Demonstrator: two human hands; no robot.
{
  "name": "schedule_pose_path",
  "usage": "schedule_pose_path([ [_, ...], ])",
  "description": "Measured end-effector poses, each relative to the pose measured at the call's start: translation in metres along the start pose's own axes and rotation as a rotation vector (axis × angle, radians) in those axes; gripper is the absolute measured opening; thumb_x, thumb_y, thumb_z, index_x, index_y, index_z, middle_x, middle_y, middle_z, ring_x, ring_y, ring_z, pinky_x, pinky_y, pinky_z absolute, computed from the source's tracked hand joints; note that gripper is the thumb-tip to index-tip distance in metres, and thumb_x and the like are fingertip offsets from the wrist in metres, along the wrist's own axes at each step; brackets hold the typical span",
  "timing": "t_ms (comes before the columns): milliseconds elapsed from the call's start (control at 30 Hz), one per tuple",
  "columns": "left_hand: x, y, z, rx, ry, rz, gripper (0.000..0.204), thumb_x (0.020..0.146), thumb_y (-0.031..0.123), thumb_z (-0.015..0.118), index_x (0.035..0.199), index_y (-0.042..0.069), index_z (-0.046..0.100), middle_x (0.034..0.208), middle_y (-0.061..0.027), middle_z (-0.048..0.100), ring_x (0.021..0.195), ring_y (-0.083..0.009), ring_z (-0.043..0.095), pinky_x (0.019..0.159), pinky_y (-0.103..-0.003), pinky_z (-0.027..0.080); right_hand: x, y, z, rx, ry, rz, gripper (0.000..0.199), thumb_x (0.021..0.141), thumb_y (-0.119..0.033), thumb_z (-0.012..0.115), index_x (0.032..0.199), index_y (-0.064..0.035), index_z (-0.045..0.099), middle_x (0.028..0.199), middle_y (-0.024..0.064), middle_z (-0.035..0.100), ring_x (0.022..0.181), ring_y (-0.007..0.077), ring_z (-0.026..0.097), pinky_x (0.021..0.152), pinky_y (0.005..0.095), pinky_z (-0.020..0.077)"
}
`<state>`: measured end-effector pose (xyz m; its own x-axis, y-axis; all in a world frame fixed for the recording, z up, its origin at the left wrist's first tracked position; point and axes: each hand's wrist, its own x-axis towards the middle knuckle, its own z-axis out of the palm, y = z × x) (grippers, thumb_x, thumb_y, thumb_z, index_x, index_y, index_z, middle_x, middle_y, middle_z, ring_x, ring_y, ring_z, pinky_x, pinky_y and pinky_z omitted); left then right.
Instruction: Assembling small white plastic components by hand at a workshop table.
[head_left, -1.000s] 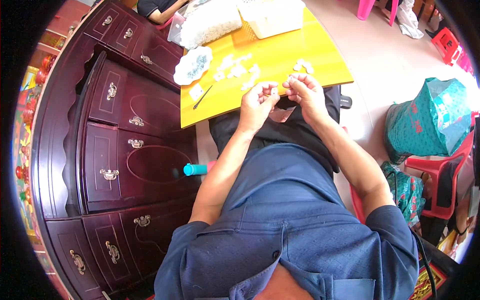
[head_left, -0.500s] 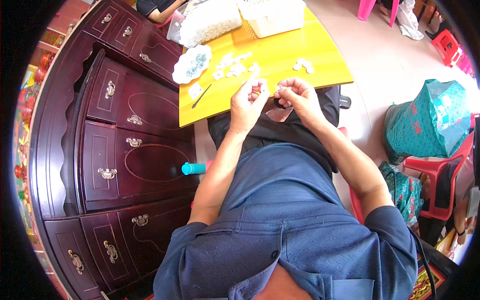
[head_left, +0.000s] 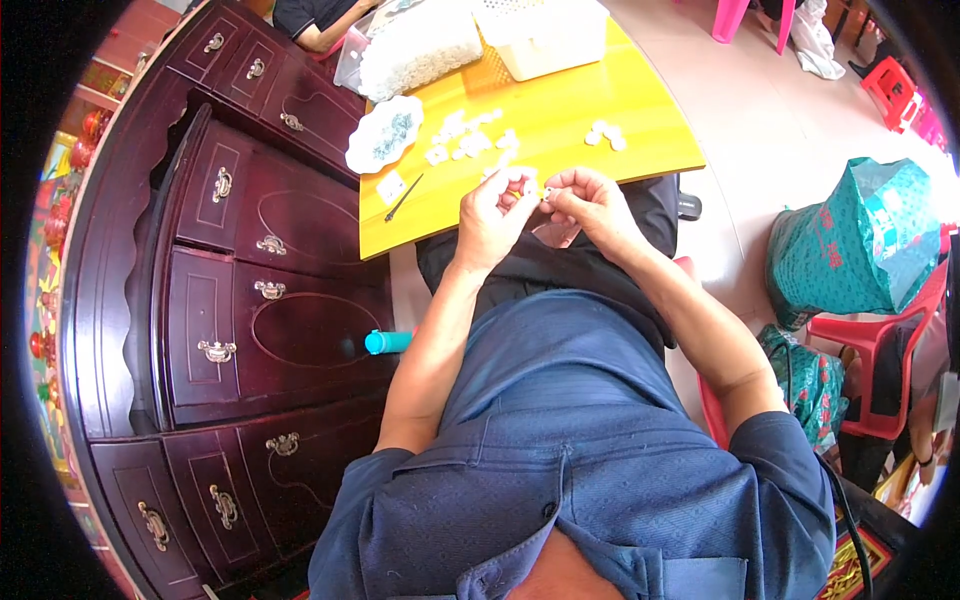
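Note:
Just over the near edge of the yellow table [head_left: 640,95], my two hands are close together, fingertips almost meeting. My left hand [head_left: 488,220] pinches a small white piece [head_left: 531,187]. The fingers of my right hand [head_left: 600,210] are pinched beside it; whatever tiny thing they hold is too small to name. Loose white pieces [head_left: 470,137] lie scattered beyond my left hand, and a smaller cluster of white pieces [head_left: 605,134] sits farther right. To the left are a scalloped white dish [head_left: 362,150] with small grey-blue bits, a thin dark tool [head_left: 403,198] and a small white square [head_left: 390,187].
A clear bag of white pieces [head_left: 420,58] and a white basket [head_left: 548,50] stand at the table's far side. Dark wooden drawers [head_left: 300,220] line the left, near a teal bottle [head_left: 386,342]. Teal bags [head_left: 840,245] and a red chair [head_left: 880,375] are at right. Another person's arm [head_left: 325,35] shows at far left.
My right hand has shifted slightly left, bringing its fingertips closer to the white piece in my left hand. The things on the table have stayed in place.

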<state>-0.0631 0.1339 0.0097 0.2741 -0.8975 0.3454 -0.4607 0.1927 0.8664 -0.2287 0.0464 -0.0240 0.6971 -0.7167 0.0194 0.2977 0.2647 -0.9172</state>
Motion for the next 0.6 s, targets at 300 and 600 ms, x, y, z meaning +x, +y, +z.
schedule_pose_path([
  [300,-0.0001,0.0016,0.0000,-0.008,-0.014,0.006,0.021,0.090,0.002,0.072,0.111,-0.001,0.068,0.093,-0.0051,0.072,0.073,-0.0076,0.068,0.065,-0.022,0.054,-0.0001,0.0011,-0.0013,-0.008,-0.010,-0.002,0.017,0.099,-0.014,0.065,0.112,-0.0030,0.064,0.090,0.0048,0.072,0.072,0.0069,0.065,0.064,0.0192,0.0527],
  [600,-0.0008,-0.0030,-0.0007,-0.029,-0.024,0.006,0.019,0.092,0.003,0.070,0.111,0.000,0.069,0.093,-0.0048,0.073,0.075,-0.0079,0.069,0.066,-0.022,0.054,-0.0003,0.0013,-0.0004,-0.030,-0.006,0.002,0.016,0.099,-0.013,0.065,0.112,-0.0025,0.065,0.091,0.0050,0.072,0.072,0.0076,0.065,0.065,0.0199,0.0527],
])
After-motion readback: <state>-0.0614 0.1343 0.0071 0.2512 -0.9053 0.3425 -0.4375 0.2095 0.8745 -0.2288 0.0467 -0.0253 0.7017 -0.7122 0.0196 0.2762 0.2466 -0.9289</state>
